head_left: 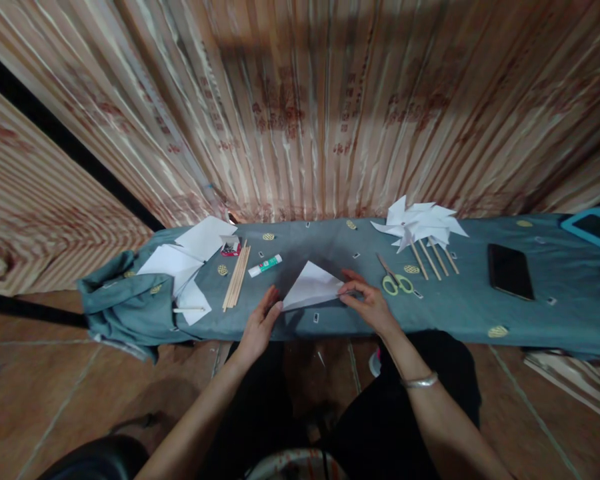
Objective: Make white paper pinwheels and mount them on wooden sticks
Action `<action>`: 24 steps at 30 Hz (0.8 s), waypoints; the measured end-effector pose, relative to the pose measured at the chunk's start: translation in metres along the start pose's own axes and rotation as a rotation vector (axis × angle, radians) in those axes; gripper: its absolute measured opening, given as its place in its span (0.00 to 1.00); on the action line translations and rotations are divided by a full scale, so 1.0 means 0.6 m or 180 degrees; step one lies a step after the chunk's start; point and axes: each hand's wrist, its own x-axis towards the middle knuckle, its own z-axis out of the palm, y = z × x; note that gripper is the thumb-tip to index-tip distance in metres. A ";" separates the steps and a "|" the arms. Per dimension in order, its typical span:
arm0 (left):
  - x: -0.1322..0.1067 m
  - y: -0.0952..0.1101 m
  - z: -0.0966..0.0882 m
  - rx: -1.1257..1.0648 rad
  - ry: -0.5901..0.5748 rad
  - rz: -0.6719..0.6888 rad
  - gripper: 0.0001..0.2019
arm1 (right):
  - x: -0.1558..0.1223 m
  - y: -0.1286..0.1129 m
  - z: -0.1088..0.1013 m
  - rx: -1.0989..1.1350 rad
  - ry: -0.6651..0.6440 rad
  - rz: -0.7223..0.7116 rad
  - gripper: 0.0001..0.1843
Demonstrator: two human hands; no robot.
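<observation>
A white sheet of paper (311, 283), folded into a triangle, is held between my two hands just above the cloth-covered surface. My left hand (260, 323) has its thumb and fingers closed on the left corner. At the right corner, my right hand (369, 301) pinches the paper between thumb and fingers. Beyond my left hand lie a green-and-white glue stick (265, 266) and several thin wooden sticks (237, 277). Scissors with green handles (397, 284) rest a little to the right of my right hand, blades pointing away.
White paper pinwheels on sticks (423, 223) lie at the back right, with a dark phone (510, 272) and a blue-framed device (595, 230) farther right. Loose white paper (167, 260), a small red box (231, 247) and a bunched cloth (130, 297) occupy the left. A curtain (300, 113) hangs behind.
</observation>
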 end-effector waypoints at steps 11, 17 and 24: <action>0.056 0.025 0.029 -0.1256 -0.0709 -0.1332 0.23 | 0.005 -0.003 -0.032 0.0324 0.0225 -0.0126 0.09; 0.058 0.031 0.045 -0.0860 -0.0772 -0.1447 0.18 | 0.001 -0.005 -0.032 0.0231 0.0180 -0.0160 0.08; 0.055 0.017 0.050 -0.1081 -0.0122 -0.1104 0.18 | 0.002 0.027 -0.069 -0.0596 0.0683 -0.0223 0.15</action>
